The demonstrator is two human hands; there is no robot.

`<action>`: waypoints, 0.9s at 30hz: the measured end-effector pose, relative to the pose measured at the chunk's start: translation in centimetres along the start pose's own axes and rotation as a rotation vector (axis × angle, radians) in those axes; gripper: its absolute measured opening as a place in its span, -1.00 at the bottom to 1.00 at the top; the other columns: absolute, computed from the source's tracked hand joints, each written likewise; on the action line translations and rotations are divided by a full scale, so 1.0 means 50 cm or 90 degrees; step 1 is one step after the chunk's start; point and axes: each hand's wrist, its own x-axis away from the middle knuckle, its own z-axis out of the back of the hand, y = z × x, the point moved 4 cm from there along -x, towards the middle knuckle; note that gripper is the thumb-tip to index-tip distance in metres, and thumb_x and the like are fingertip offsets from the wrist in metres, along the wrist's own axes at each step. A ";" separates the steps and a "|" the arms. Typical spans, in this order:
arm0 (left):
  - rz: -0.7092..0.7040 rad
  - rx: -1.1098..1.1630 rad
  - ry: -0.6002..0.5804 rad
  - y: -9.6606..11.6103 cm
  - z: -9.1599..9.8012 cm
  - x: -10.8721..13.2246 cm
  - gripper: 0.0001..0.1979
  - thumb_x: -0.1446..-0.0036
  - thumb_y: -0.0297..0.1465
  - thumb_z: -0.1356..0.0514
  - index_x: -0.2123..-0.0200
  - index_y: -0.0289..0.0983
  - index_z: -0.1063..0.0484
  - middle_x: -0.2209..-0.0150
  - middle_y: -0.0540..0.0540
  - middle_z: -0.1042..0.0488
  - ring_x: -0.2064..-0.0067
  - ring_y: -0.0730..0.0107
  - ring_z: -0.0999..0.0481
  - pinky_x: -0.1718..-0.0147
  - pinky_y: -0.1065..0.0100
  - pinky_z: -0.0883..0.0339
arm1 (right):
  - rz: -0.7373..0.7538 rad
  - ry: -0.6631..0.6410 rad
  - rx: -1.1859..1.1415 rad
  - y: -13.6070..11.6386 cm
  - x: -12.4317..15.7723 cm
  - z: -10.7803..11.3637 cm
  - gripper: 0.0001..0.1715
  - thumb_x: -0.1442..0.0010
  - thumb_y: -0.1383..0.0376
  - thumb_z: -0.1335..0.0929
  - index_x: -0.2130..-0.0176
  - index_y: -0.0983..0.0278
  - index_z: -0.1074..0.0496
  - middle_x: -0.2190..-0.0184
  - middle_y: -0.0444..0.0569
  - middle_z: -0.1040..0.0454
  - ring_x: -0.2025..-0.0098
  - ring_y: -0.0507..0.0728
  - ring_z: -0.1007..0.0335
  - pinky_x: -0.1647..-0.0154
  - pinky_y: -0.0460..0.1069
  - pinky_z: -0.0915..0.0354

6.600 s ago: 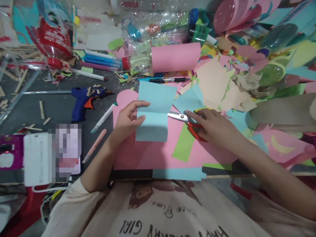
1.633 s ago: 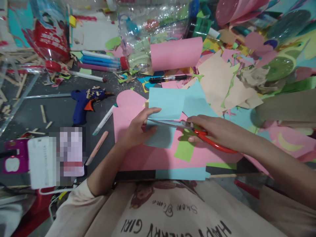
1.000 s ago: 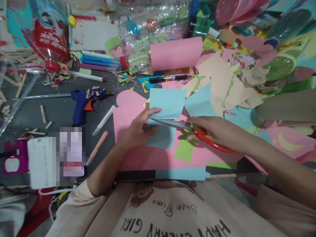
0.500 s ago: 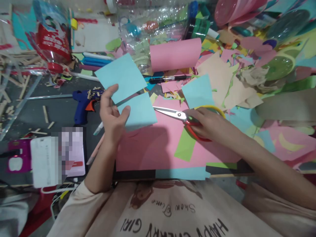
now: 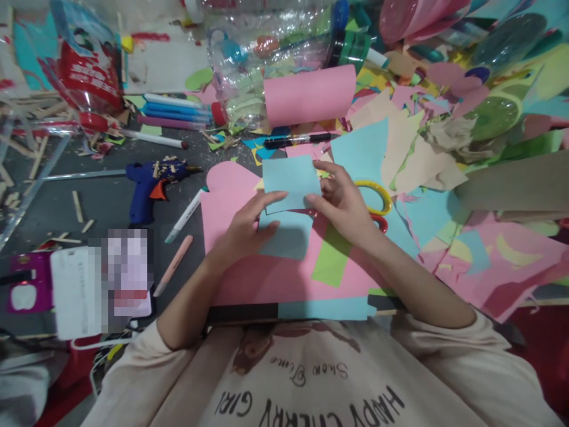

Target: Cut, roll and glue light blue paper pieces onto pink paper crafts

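Note:
A light blue paper piece [image 5: 291, 182] is held up between my two hands over a large pink sheet [image 5: 249, 279]. My left hand [image 5: 249, 228] has its fingers at the piece's lower left corner. On the right edge, my right hand [image 5: 340, 204] pinches the piece between thumb and fingers. A second light blue piece [image 5: 287, 240] sits just below it, by my left thumb; whether the thumb grips it I cannot tell. The scissors [image 5: 383, 198] lie beside my right hand, yellow and red handles showing, blades hidden. A green paper strip [image 5: 331, 258] lies under my right wrist.
At the left lie a blue glue gun [image 5: 144, 184], a capped marker [image 5: 185, 214] and a peach-coloured pen [image 5: 174, 265]. A pink paper roll [image 5: 310, 95] and a clear plastic bottle [image 5: 267, 44] stand behind. Paper scraps [image 5: 409, 142] cover the right side.
My right hand has let go of the scissors and taken the blue paper's right edge. My left hand moved right with the blue pieces, which now overlap over the pink sheet.

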 end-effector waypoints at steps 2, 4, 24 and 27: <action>-0.041 -0.054 0.019 0.002 0.001 -0.001 -0.68 -0.31 -0.31 -0.11 -0.09 -0.24 -0.39 -0.01 -0.18 -0.52 -0.05 0.25 -0.50 -0.02 0.24 -0.40 | 0.001 0.061 -0.032 0.019 -0.006 -0.004 -0.40 -0.30 0.06 -0.31 -0.25 -0.01 -0.09 0.40 -0.16 -0.33 0.40 0.08 -0.39 0.39 0.04 -0.43; -0.053 -0.125 0.040 -0.001 0.005 -0.001 -0.74 -0.29 -0.42 -0.09 -0.01 -0.24 -0.43 0.01 -0.16 -0.52 -0.03 0.28 -0.51 0.00 0.26 -0.41 | 0.009 0.132 -0.044 0.033 -0.010 0.009 -0.35 -0.29 0.04 -0.31 -0.28 -0.09 -0.04 0.40 -0.16 -0.30 0.44 0.07 -0.38 0.44 0.03 -0.44; -0.058 -0.507 -0.099 0.026 -0.030 0.000 -0.66 -0.27 -0.36 -0.16 -0.10 -0.18 -0.40 0.06 -0.25 -0.50 0.10 0.08 -0.46 0.14 0.10 -0.33 | 0.041 0.224 -0.023 0.065 -0.014 0.037 -0.52 -0.34 -0.07 -0.19 -0.20 -0.13 -0.17 0.25 -0.08 -0.34 0.24 0.19 -0.57 0.48 0.01 -0.44; -0.029 -0.434 -0.103 0.027 -0.035 -0.007 -0.76 -0.27 -0.44 -0.10 0.03 -0.24 -0.45 0.09 -0.21 -0.54 0.08 0.09 -0.50 0.08 0.10 -0.35 | 0.008 0.207 0.020 0.051 -0.009 0.033 -0.51 -0.35 -0.07 -0.16 -0.20 -0.07 -0.18 0.30 -0.08 -0.30 0.29 0.17 -0.53 0.47 0.04 -0.43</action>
